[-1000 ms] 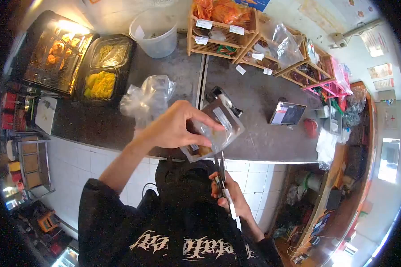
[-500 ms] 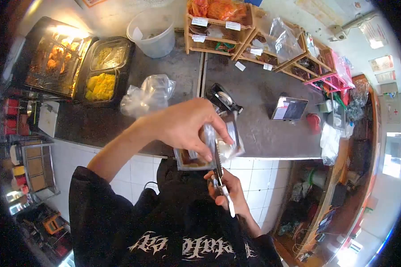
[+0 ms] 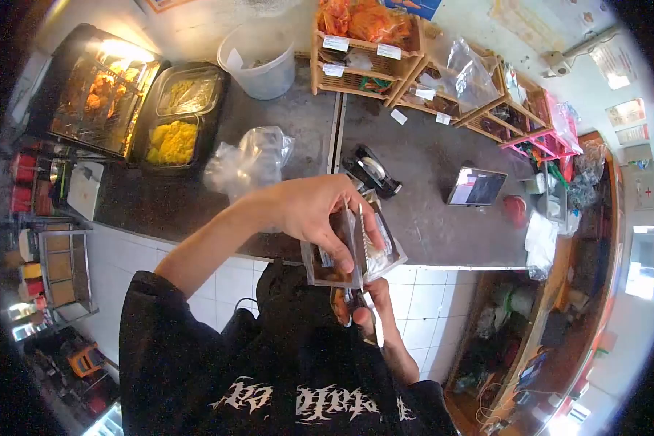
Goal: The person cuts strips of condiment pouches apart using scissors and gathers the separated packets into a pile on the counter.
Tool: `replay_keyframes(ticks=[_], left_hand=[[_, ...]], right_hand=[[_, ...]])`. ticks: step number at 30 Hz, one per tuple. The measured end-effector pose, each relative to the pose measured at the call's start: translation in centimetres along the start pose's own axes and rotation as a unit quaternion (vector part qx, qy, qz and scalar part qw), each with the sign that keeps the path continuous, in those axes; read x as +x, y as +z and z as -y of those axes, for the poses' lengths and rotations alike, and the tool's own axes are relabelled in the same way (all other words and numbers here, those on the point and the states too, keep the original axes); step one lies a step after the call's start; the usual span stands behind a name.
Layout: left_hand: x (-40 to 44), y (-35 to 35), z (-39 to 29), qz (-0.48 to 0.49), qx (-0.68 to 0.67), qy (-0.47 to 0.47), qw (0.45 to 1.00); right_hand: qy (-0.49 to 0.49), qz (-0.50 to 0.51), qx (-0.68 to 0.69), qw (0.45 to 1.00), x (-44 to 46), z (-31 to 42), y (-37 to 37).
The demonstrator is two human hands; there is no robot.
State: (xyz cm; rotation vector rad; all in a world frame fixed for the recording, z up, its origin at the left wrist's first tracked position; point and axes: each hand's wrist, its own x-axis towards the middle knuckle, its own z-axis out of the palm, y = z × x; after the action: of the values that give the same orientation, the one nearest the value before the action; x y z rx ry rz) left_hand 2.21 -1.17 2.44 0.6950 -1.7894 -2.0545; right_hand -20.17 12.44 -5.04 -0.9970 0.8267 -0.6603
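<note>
My left hand (image 3: 309, 216) pinches clear plastic packets between thumb and fingers, just off the counter's front edge. One packet (image 3: 321, 267) with dark brown contents hangs on the left; a second packet (image 3: 392, 254) shows on the right, and whether they are joined I cannot tell. Below them, my right hand (image 3: 382, 309) is closed around the handles of a pair of scissors (image 3: 377, 330) with a white grip. The blades point up toward my left hand and stand apart, one of them serrated. The packets and left fingers partly cover them.
On the counter (image 3: 421, 229) stand a black tape dispenser (image 3: 371, 171), a crumpled plastic bag (image 3: 251, 160), a tablet (image 3: 477, 187) and a white bucket (image 3: 261, 73). Wicker shelves (image 3: 367, 69) line the back. A lit food case (image 3: 102, 94) and yellow food tray (image 3: 172, 142) sit left.
The scissor blades have gone from nearly together to spread apart. The packets and both hands have shifted slightly right in view, as has the whole scene.
</note>
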Motion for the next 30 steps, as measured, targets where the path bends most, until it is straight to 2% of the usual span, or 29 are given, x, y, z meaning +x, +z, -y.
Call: replay_keyframes(ticks=[3,6,9,10,12,13,14,16,17,19,20,21,23,24,25,26,27,28,29,30], left_hand=[[0.0,-0.8,1.2,0.016,0.011,-0.077,0.997],[-0.1,-1.1,2.9,0.012,-0.019,-0.062,0.998],[0.5,-0.8,7.0,0.013,0.002,0.026,1.0],[0.6,-0.6,8.4,0.002,-0.027,0.022,0.999],[0.9,-0.8,10.9,0.006,-0.013,-0.04,0.999],[1.1,-1.0,11.9,0.003,-0.006,-0.073,0.997],[1.5,-1.5,12.5,-0.006,0.153,-0.135,0.979],[1.9,-1.0,16.6,-0.105,0.014,0.007,0.994],[2.7,-1.0,18.6,-0.118,0.026,-0.001,0.993],[4.1,-0.5,21.7,-0.171,0.026,-0.016,0.985],[4.6,-0.1,22.9,-0.208,0.018,-0.023,0.978],[4.1,0.2,24.4,-0.257,0.048,-0.036,0.964],[2.9,0.5,27.8,-0.362,0.143,-0.073,0.918],[2.3,0.2,29.2,-0.415,0.209,-0.093,0.881],[0.5,-0.7,30.0,-0.403,0.201,-0.171,0.877],[-1.7,-0.6,32.1,-0.518,0.234,-0.105,0.816],[-3.6,-1.0,34.5,-0.582,0.308,-0.172,0.732],[-6.5,-1.9,37.3,-0.555,0.338,-0.248,0.718],[-8.9,-1.9,40.9,-0.6,0.321,-0.166,0.713],[-10.1,-2.4,40.5,-0.581,0.303,-0.276,0.703]], right_hand=[[0.036,-0.039,0.032,0.998,0.1,-0.2,1.1],[0.044,-0.035,0.07,0.996,0.6,-1.4,1.1],[0.049,-0.039,0.112,0.992,1.4,-2.1,1.4],[0.053,-0.045,0.107,0.992,1.7,-2.1,1.3],[0.088,-0.077,0.095,0.989,2.0,-3.3,1.1],[0.155,-0.133,0.134,0.97,1.7,-3.8,0.9],[0.215,-0.196,0.178,0.94,1.4,-4.2,0.7],[0.206,-0.242,0.034,0.948,1.6,-5.2,-0.2],[0.182,-0.233,-0.04,0.954,2.0,-4.9,-0.9],[0.043,-0.277,0.017,0.96,0.4,-7.2,-2.1],[0.004,-0.254,0.005,0.967,-0.2,-8.0,-3.0],[-0.036,-0.231,-0.007,0.972,-0.9,-8.7,-3.8],[0.011,-0.266,-0.002,0.964,-2.9,-10.3,-5.2],[0.0,-0.254,-0.013,0.967,-3.3,-10.5,-5.3],[0.018,-0.268,-0.032,0.963,-3.3,-10.1,-4.6],[0.034,-0.285,-0.051,0.956,-3.1,-9.3,-3.7],[0.048,-0.305,-0.071,0.948,-3.1,-8.9,-2.9],[0.052,-0.315,-0.05,0.946,-3.2,-9.4,-2.5],[0.055,-0.283,-0.036,0.957,-2.6,-8.6,-1.7],[0.068,-0.281,-0.055,0.956,-2.0,-7.7,-0.5]])
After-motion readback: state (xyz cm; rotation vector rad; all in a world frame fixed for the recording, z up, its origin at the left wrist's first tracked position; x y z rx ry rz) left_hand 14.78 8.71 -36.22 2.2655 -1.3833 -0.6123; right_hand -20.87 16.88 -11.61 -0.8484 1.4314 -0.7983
